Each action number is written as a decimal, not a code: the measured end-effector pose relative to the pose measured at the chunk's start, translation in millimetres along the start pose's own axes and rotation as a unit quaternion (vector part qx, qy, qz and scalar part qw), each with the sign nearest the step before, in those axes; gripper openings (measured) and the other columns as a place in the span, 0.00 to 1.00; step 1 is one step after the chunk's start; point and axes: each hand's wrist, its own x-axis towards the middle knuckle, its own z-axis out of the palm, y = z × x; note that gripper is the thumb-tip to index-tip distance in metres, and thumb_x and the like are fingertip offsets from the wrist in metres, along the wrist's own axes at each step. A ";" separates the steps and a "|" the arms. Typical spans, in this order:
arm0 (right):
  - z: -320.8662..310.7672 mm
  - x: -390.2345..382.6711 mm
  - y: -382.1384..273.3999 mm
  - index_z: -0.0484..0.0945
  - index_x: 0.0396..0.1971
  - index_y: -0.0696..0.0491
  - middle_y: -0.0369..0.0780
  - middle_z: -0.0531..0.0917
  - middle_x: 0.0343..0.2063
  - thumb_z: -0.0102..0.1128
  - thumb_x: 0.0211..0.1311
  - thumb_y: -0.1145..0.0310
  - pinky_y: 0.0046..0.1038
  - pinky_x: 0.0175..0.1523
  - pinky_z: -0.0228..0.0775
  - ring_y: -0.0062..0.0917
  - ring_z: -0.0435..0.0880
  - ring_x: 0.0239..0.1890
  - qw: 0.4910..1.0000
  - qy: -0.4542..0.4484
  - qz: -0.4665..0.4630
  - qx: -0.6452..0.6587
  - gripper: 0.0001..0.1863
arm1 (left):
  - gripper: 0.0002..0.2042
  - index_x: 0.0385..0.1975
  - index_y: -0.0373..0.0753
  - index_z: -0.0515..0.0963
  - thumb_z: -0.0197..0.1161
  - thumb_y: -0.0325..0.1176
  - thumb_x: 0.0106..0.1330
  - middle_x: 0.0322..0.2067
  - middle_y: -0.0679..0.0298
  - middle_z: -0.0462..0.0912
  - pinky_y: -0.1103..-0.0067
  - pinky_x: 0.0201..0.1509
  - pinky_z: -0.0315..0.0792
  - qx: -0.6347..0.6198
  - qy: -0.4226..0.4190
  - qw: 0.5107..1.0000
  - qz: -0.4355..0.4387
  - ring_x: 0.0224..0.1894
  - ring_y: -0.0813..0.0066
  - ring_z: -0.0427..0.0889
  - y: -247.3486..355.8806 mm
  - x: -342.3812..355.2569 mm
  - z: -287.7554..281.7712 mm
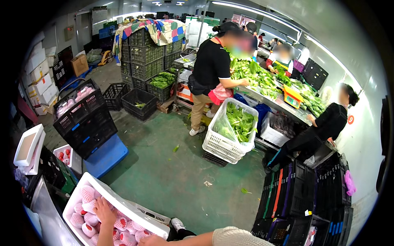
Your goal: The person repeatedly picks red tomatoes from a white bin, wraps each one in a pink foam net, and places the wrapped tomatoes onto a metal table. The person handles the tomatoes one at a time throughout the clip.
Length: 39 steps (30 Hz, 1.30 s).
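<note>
Fruit (89, 229) in pink netting, bare hands at a white foam box (132, 206)

In the head view, the box lies at the lower left, smooth and thick-walled, its long side slanting down to the right. The fruit fills it, each rounded piece in a soft, open-meshed sleeve, with glossy red showing in places.

The left hand (105, 211) is over the fruit inside the box, its forearm rising nearly upright from the lower edge, back of the hand up, fingers bent; whether they close on a piece cannot be told. The right hand (151, 241) lies low by the box's near end, its forearm running in from the right, bare below a cream knitted cuff (240, 237). The frame cuts it, so its grip cannot be told either.

Beyond spreads a scuffed green floor (164, 168). Farther off, a white lattice basket (221, 149) lined with clear film holds ribbed leafy greens (241, 123).
</note>
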 end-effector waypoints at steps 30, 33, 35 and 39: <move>-33.2 -45.0 -60.9 0.54 0.71 0.48 0.46 0.68 0.61 0.69 0.56 0.64 0.33 0.58 0.70 0.33 0.74 0.55 0.912 0.240 -0.201 0.265 0.45 | 0.33 0.66 0.31 0.62 0.59 0.22 0.55 0.58 0.46 0.70 0.75 0.44 0.79 -0.648 -0.181 0.737 -0.065 0.49 0.60 0.78 -7.5 -217.3 -73.0; -10.9 -42.7 -59.1 0.55 0.72 0.47 0.43 0.72 0.58 0.68 0.58 0.63 0.28 0.51 0.74 0.25 0.77 0.46 0.883 0.173 -0.119 0.419 0.43 | 0.27 0.62 0.32 0.68 0.57 0.25 0.58 0.53 0.48 0.75 0.71 0.44 0.79 -0.636 -0.140 0.758 -0.042 0.49 0.57 0.78 -16.6 -237.3 -83.1; -33.0 -68.3 -88.7 0.55 0.71 0.51 0.38 0.73 0.54 0.64 0.64 0.62 0.22 0.48 0.72 0.20 0.75 0.47 0.864 0.105 -0.063 0.488 0.39 | 0.25 0.59 0.33 0.72 0.57 0.28 0.59 0.49 0.49 0.78 0.65 0.46 0.78 -0.693 -0.157 0.694 -0.119 0.50 0.56 0.78 -15.7 -253.6 -100.9; 2.1 -56.9 -94.6 0.55 0.71 0.52 0.40 0.73 0.54 0.67 0.61 0.62 0.25 0.54 0.71 0.25 0.75 0.50 0.858 0.128 -0.041 0.496 0.42 | 0.30 0.66 0.34 0.57 0.58 0.24 0.62 0.50 0.53 0.77 0.76 0.35 0.83 -0.754 -0.115 0.641 -0.085 0.41 0.69 0.83 -31.3 -270.5 -84.5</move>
